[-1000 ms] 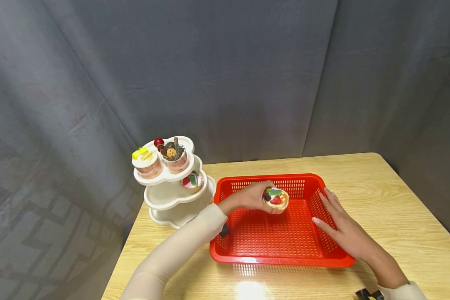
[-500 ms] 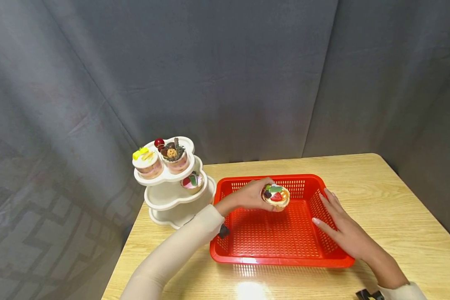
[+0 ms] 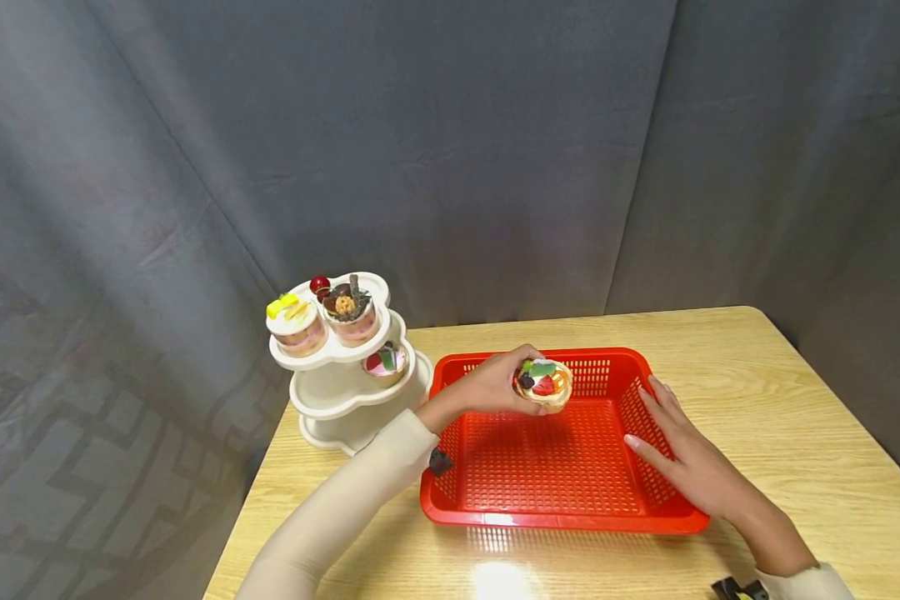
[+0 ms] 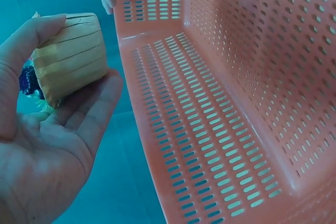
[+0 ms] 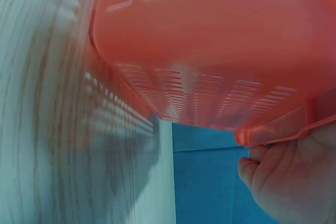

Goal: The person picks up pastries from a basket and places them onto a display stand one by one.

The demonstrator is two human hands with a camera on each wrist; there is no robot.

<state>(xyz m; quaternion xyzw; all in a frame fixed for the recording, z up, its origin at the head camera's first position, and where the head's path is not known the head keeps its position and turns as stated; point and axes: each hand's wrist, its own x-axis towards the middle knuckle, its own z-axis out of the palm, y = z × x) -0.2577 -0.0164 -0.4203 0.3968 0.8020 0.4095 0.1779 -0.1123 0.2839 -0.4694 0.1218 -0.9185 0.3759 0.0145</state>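
In the head view my left hand (image 3: 501,383) holds a toy fruit tart (image 3: 544,385) above the red basket (image 3: 562,522), near its far left part. Berries, a green leaf and an orange slice top the tart. From the left wrist, the thumb and fingers lie around its pale ribbed cup (image 4: 73,56), with the basket to the right. My right hand (image 3: 693,467) rests on the basket's right rim, fingers extended and thumb reaching over the inside. The right wrist view has this hand's fingers (image 5: 249,171) just under the rim, outside the basket wall.
A white tiered stand (image 3: 330,400) is left of the basket. Its top tier bears a yellow-topped dessert cup (image 3: 297,327), a chocolate-topped one (image 3: 351,317) and red cherries (image 3: 319,286); another tart (image 3: 385,364) sits on the middle tier. A grey curtain (image 3: 457,167) hangs behind the wooden table (image 3: 780,400).
My left hand has risen a little and shifted slightly left and away with the fruit tart. The right hand and the basket have stayed in place.
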